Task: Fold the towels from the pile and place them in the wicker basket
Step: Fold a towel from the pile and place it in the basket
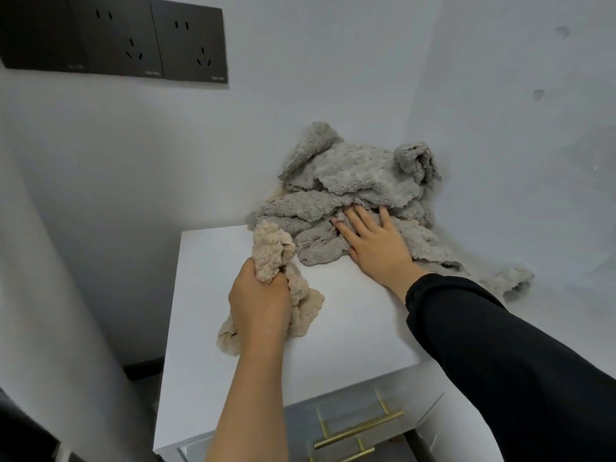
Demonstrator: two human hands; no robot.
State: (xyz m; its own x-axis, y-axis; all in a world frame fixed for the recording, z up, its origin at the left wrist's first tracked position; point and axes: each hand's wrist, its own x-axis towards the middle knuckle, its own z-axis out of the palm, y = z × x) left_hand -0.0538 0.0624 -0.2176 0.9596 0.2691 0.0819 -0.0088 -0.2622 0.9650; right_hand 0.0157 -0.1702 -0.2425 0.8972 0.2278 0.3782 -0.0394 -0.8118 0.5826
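A heap of fluffy grey towels (350, 181) lies crumpled in the back right corner of a white cabinet top (350, 321). My right hand (373, 241) rests flat on the heap's front, fingers straight and spread. A beige towel (275, 248) is bunched in my left hand (260, 301), whose fingers curl round it; one end sticks up above the fist and the rest trails down onto the cabinet top at the left. The wicker basket is not in view.
White walls close in behind and to the right of the cabinet. Dark wall sockets (116, 38) sit high at the left. Below the cabinet's front edge are drawers with brass handles (360, 428). The floor drops away left of the cabinet.
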